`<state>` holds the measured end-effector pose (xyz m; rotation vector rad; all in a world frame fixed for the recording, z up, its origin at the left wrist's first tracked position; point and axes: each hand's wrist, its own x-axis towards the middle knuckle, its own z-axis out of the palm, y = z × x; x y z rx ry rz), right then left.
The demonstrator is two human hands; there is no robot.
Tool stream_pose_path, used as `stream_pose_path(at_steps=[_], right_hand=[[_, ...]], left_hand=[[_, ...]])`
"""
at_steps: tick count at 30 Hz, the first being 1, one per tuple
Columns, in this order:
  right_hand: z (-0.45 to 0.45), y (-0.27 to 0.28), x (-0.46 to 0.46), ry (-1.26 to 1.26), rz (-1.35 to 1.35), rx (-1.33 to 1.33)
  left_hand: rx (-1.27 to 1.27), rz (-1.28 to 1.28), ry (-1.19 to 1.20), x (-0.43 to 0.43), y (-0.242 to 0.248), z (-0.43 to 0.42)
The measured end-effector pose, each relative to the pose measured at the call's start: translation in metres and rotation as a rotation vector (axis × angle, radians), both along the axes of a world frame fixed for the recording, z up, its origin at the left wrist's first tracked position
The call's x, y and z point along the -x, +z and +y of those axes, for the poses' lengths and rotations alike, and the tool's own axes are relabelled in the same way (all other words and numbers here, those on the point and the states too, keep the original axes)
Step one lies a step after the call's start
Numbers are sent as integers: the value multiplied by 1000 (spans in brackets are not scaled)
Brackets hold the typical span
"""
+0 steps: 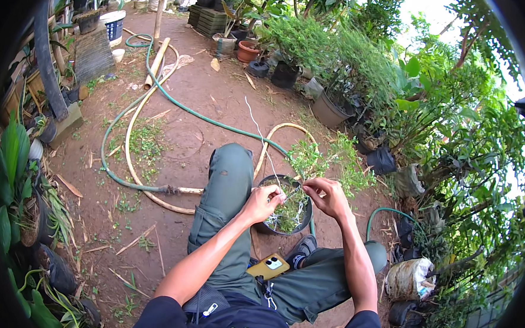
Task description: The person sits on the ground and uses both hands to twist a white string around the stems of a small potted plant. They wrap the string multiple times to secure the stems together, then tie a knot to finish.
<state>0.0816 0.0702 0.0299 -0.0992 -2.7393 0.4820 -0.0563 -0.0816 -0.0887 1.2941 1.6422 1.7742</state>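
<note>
A black pot (308, 219) with a small leafy plant (309, 161) stands on the ground between my knees. My left hand (264, 203) is at the left side of the pot, thumb and forefinger pinching a thin whitish wire (261, 135). From those fingers the wire's long end runs up and away, slightly bent. Silvery wire (297, 213) also lies among the stems in the pot. Over the pot's right rim, my right hand (328, 196) has its bent fingers by a wire-wrapped stem; whether they grip it cannot be made out.
A green hose (211, 120) and a yellowish hose (130, 148) loop over the bare soil. A yellow phone (268, 267) rests between my legs. Potted plants line both sides, including a grey-brown pot (328, 109). A bamboo pole (157, 65) lies farther off.
</note>
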Motion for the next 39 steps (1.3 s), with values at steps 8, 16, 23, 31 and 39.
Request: stream_pose_path(at_steps=[8, 16, 23, 31, 39], right_hand=[[6, -10, -3, -27, -406, 146], [1, -55, 0, 138, -664, 88], [-21, -82, 7, 188, -797, 106], [-23, -81, 7, 133, -828, 49], [-18, -79, 8, -60, -719, -12]], left_hand=[[42, -29, -19, -1, -8, 2], [28, -25, -64, -1, -20, 7], [12, -20, -144, -1, -16, 4], [-20, -14, -124, -3, -15, 4], [42, -157, -195, -2, -14, 2]])
